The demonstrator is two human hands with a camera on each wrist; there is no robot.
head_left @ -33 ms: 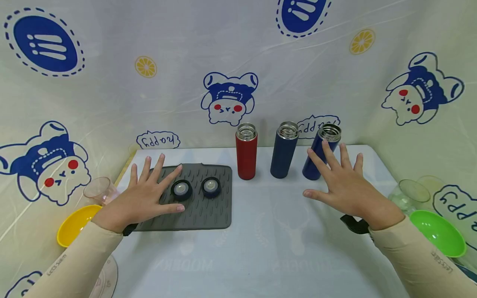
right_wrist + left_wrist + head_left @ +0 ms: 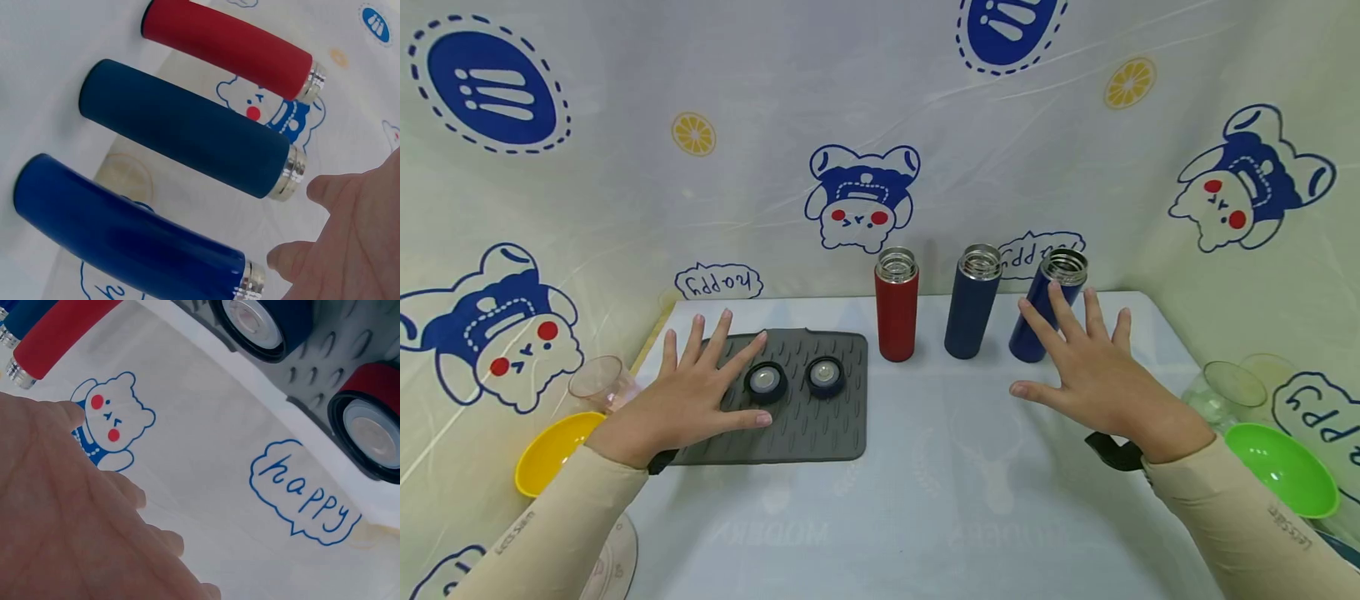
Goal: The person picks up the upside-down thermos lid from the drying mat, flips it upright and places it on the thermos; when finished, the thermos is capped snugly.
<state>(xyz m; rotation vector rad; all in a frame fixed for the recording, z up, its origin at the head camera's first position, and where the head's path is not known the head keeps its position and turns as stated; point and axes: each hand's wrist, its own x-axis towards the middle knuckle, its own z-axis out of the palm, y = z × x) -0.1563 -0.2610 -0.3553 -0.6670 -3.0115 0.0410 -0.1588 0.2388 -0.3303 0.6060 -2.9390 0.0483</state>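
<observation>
My left hand hovers over the left part of a grey ribbed mat, fingers spread and holding nothing. Two dark lids lie on that mat with their inner sides up. A red lid shows in the left wrist view; in the head view my hand hides it. Three lidless thermos bottles stand upright at the back: red, matte dark blue and glossy blue. My right hand, also spread and bare, overlaps the glossy blue bottle in the head view.
Left of the table are a pinkish clear cup, a yellow bowl and a pale round plate. On the right are a clear glass and a green bowl. A printed curtain hangs behind.
</observation>
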